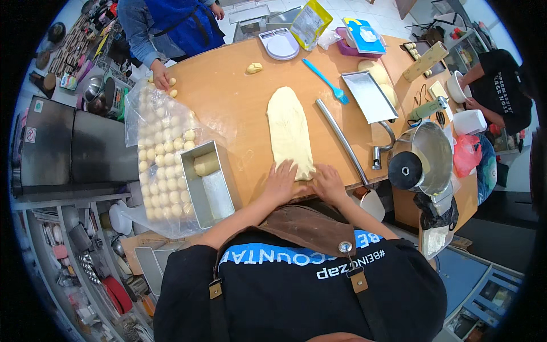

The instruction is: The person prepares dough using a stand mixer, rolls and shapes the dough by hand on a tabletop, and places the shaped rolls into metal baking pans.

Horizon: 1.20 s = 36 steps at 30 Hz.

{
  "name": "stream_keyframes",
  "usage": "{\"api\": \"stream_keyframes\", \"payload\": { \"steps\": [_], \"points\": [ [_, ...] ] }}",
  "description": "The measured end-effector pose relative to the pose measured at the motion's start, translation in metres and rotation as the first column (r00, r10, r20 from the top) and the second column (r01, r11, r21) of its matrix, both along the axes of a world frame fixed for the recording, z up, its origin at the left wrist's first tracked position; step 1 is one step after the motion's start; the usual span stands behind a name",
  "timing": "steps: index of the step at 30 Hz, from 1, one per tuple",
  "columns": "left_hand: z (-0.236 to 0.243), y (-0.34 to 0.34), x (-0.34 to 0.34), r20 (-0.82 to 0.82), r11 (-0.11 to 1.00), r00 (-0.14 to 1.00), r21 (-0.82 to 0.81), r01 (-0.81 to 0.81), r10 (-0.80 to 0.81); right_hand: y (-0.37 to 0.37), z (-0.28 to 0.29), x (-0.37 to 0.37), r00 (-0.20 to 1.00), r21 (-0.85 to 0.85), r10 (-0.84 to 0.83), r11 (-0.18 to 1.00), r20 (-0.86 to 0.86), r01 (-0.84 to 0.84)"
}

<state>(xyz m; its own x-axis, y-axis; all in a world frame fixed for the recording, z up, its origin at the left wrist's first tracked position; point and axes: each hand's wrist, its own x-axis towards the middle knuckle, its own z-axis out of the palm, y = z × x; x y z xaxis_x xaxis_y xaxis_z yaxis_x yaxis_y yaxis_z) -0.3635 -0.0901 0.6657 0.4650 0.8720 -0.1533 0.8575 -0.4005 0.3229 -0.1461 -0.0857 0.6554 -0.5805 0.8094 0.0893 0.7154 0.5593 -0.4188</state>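
A long, flattened piece of pale dough lies lengthwise on the wooden table. My left hand rests its spread fingertips on the dough's near end, at the left side. My right hand touches the near right corner with bent, slightly parted fingers; their tips are hard to make out. Left of my hands sits a metal loaf pan with a dough roll inside. A long metal rolling pin lies to the right of the dough.
Plastic-covered dough balls lie left. A blue spatula, metal tray, scale and small dough piece lie beyond. A steel mixing bowl stands right. A blue-aproned person's hand is upper left; another person holds a bowl at right.
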Motion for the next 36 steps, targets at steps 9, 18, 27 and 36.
{"api": "stream_keyframes", "payload": {
  "steps": [9, 18, 27, 36],
  "points": [
    [-0.033, 0.181, -0.037, 0.133, 0.821, 0.814, -0.187, -0.539, 0.565, 0.179, -0.017, -0.048, 0.940, -0.252, -0.273, 0.943, -0.204, 0.219],
    [-0.032, 0.262, -0.031, 0.058, 0.671, 0.715, -0.405, -0.621, 0.697, 0.291, -0.042, -0.099, 0.952, -0.186, -0.279, 0.949, -0.129, 0.253],
    [-0.044, 0.251, -0.057, 0.277, 0.744, 0.700, -0.379, -0.550, 0.658, 0.291, -0.038, -0.085, 0.948, -0.371, -0.244, 0.916, -0.204, 0.156],
    [-0.034, 0.266, -0.075, 0.595, 0.750, 0.474, -0.604, -0.269, 0.649, 0.304, -0.014, -0.064, 0.713, -0.765, -0.486, 0.635, -0.505, -0.109]
  ]
}}
